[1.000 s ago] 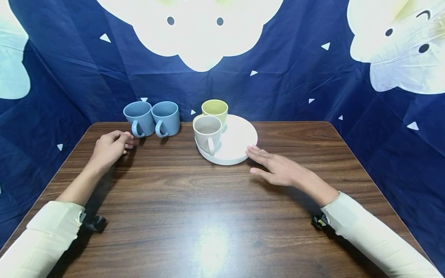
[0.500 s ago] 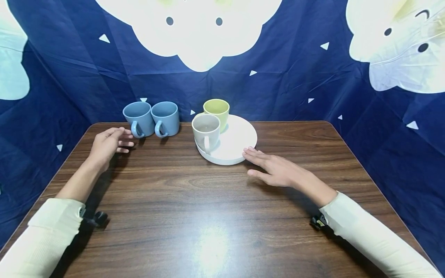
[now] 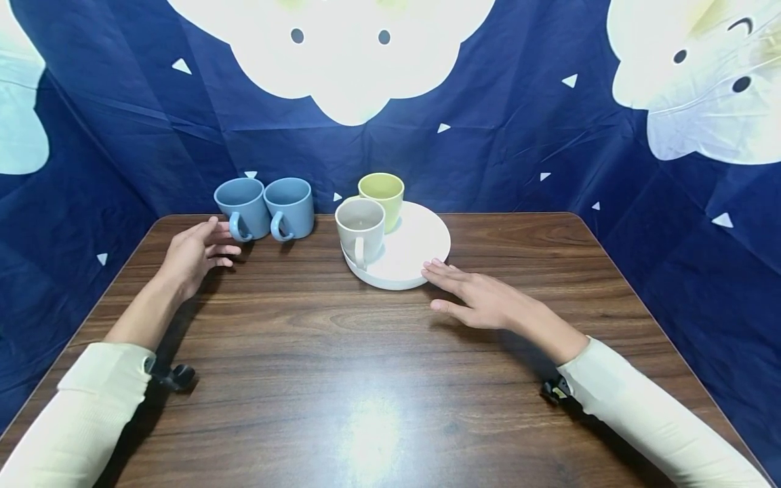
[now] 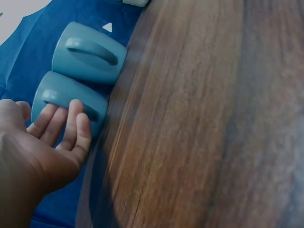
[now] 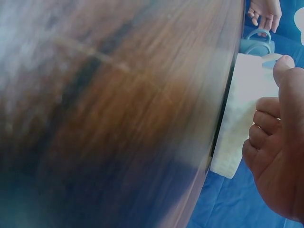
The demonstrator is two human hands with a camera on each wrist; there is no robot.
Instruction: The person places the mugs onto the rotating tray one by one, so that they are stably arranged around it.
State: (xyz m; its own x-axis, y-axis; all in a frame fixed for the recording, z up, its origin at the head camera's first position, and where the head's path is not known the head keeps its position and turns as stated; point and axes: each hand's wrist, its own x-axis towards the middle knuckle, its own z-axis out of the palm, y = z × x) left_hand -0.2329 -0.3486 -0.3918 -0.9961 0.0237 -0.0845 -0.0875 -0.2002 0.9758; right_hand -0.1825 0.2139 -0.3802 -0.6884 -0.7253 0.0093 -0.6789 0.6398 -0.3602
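1. Left hand (image 3: 186,256), well to the left of the white tray (image 3: 417,240): thumb and fingers extended and spread, gripping nothing. The fingertips lie at the handle of the outer blue mug (image 3: 253,215); whether they touch it cannot be told.
2. Right hand (image 3: 485,298), at the near right edge of the white tray: palm down, fingers extended together, thumb apart, holding nothing. The fingertips reach the rim; contact cannot be confirmed.
3. Outer blue mug: upright, left of the white tray and the farther from it of the blue pair, handle facing the person.
4. Inner blue mug (image 3: 300,215): upright, just beside its twin, between it and the white tray, handle likewise towards the person.
5. Grey mug (image 3: 348,238): upright on the left part of the white tray, handle towards the person.
6. Green mug (image 3: 393,209): upright behind the grey mug, partly hidden by it.
7. Wooden table (image 3: 378,352): beneath the white tray. Blue backdrop (image 3: 506,102): behind it.
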